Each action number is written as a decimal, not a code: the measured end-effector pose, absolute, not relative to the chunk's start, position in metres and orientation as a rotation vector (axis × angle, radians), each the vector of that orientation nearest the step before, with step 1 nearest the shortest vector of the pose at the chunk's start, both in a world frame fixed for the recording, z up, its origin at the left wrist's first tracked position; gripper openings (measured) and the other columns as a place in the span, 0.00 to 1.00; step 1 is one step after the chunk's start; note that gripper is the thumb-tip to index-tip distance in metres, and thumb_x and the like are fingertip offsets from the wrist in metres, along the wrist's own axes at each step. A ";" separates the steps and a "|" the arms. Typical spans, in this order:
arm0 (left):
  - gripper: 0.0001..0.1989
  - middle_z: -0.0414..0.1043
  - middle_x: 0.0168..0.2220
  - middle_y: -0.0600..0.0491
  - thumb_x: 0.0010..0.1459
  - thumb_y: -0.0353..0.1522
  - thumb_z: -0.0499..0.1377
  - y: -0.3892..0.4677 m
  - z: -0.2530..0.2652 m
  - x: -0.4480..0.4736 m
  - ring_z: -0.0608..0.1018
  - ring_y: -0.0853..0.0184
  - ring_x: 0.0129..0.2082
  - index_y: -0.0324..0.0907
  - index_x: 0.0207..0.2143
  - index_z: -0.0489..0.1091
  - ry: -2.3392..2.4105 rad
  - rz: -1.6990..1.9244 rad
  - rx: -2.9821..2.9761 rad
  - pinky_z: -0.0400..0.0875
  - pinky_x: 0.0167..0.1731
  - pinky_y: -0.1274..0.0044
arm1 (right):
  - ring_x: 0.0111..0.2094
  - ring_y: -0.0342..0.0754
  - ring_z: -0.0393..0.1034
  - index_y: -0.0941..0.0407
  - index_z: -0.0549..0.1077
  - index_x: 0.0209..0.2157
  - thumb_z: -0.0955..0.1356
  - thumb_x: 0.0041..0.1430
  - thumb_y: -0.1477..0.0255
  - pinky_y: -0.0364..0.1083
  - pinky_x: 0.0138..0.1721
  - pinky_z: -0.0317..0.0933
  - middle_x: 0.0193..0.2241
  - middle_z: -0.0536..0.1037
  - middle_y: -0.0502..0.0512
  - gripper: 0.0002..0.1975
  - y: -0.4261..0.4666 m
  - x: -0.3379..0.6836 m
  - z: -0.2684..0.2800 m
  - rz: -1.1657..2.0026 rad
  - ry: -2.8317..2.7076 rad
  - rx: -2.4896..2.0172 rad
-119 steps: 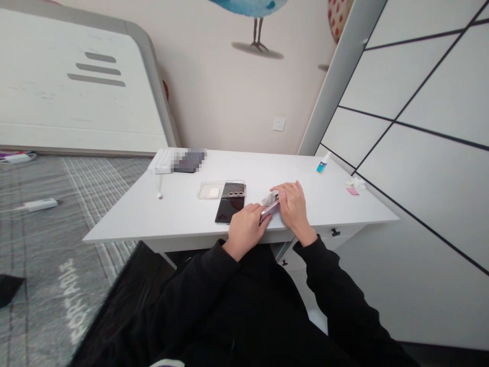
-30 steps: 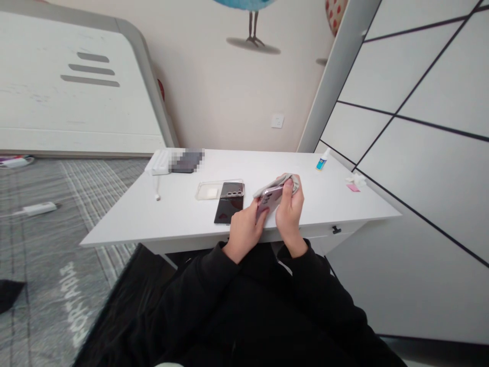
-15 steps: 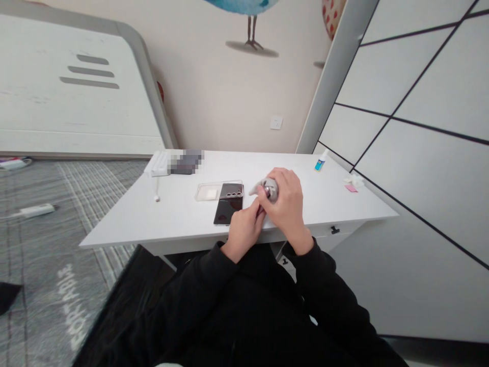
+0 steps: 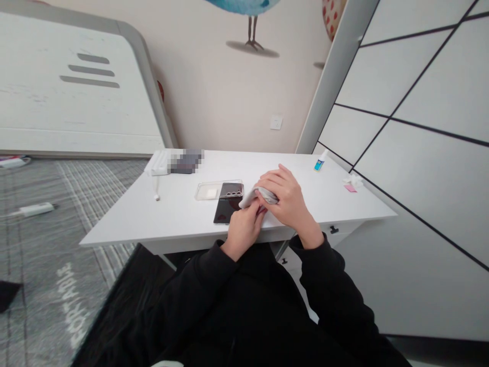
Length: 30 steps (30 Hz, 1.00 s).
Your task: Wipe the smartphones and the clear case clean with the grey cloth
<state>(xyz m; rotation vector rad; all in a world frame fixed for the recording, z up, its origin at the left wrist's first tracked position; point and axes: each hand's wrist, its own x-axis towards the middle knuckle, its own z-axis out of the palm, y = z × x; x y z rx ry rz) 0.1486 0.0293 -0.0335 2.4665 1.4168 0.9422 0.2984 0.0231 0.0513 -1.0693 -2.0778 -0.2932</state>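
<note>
A light grey cloth is bunched between my two hands above the front part of the white desk. My right hand presses it from above, thumb below and fingers arched over it. My left hand is closed just below the cloth, pinching a small thing with a purplish edge that the fingers and cloth mostly hide. Beside my left hand lies a dark phone, its camera end overlapping a clear phone case. A small pale square lies in the case.
A small blue-and-white bottle stands at the back right. Near it are a crumpled white tissue and a pink slip. At the back left sit a white object with a short cable and a blurred-out dark item.
My right hand has turned and spread over the cloth, which now covers the shiny round part seen before. The cloth hangs further left over the phone; my left hand has barely moved.
</note>
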 end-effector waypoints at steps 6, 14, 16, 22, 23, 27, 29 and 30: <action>0.16 0.82 0.33 0.49 0.73 0.38 0.50 0.029 -0.031 0.149 0.83 0.58 0.32 0.42 0.55 0.69 1.437 0.951 2.452 0.68 0.31 0.74 | 0.34 0.52 0.72 0.54 0.74 0.36 0.66 0.68 0.52 0.51 0.37 0.65 0.34 0.79 0.55 0.19 0.021 0.304 0.054 -0.328 -1.881 -1.314; 0.12 0.81 0.34 0.48 0.70 0.34 0.53 0.030 -0.031 0.148 0.83 0.58 0.34 0.41 0.50 0.72 1.441 0.931 2.442 0.69 0.32 0.75 | 0.45 0.52 0.74 0.51 0.77 0.42 0.61 0.73 0.67 0.52 0.55 0.62 0.40 0.82 0.53 0.13 0.011 0.292 0.056 -0.330 -2.141 -1.151; 0.13 0.82 0.34 0.49 0.70 0.35 0.53 0.030 -0.031 0.148 0.83 0.59 0.33 0.42 0.53 0.71 1.435 0.943 2.436 0.69 0.32 0.75 | 0.44 0.55 0.73 0.54 0.76 0.45 0.63 0.73 0.61 0.53 0.49 0.64 0.41 0.81 0.57 0.14 0.013 0.294 0.054 -0.347 -2.029 -1.228; 0.12 0.81 0.33 0.53 0.71 0.37 0.53 0.030 -0.030 0.149 0.83 0.60 0.33 0.46 0.52 0.71 1.406 0.976 2.408 0.68 0.33 0.76 | 0.43 0.55 0.73 0.52 0.74 0.39 0.61 0.72 0.63 0.56 0.54 0.61 0.39 0.81 0.56 0.13 0.018 0.301 0.055 -0.330 -2.003 -1.223; 0.12 0.81 0.33 0.53 0.71 0.36 0.53 0.030 -0.030 0.149 0.83 0.60 0.33 0.45 0.51 0.72 1.405 0.975 2.405 0.68 0.33 0.76 | 0.45 0.54 0.74 0.51 0.74 0.39 0.61 0.72 0.65 0.55 0.59 0.59 0.40 0.81 0.53 0.12 0.018 0.300 0.056 -0.312 -2.065 -1.170; 0.12 0.81 0.33 0.50 0.70 0.35 0.55 0.030 -0.029 0.148 0.83 0.58 0.32 0.42 0.51 0.72 1.414 0.979 2.392 0.67 0.31 0.75 | 0.46 0.54 0.73 0.51 0.74 0.42 0.63 0.71 0.64 0.55 0.60 0.59 0.42 0.81 0.53 0.09 0.018 0.296 0.053 -0.270 -2.059 -1.133; 0.13 0.81 0.33 0.51 0.71 0.36 0.54 0.030 -0.028 0.148 0.83 0.59 0.31 0.43 0.53 0.72 1.412 0.988 2.383 0.67 0.31 0.75 | 0.46 0.58 0.72 0.53 0.72 0.45 0.66 0.69 0.60 0.57 0.53 0.63 0.44 0.79 0.59 0.12 0.022 0.298 0.049 -0.264 -1.914 -1.204; 0.13 0.82 0.33 0.51 0.71 0.36 0.54 0.030 -0.028 0.149 0.83 0.59 0.32 0.44 0.53 0.72 1.407 0.992 2.378 0.67 0.31 0.76 | 0.46 0.58 0.71 0.55 0.71 0.47 0.66 0.68 0.60 0.56 0.49 0.64 0.44 0.78 0.61 0.14 0.024 0.299 0.048 -0.255 -1.852 -1.227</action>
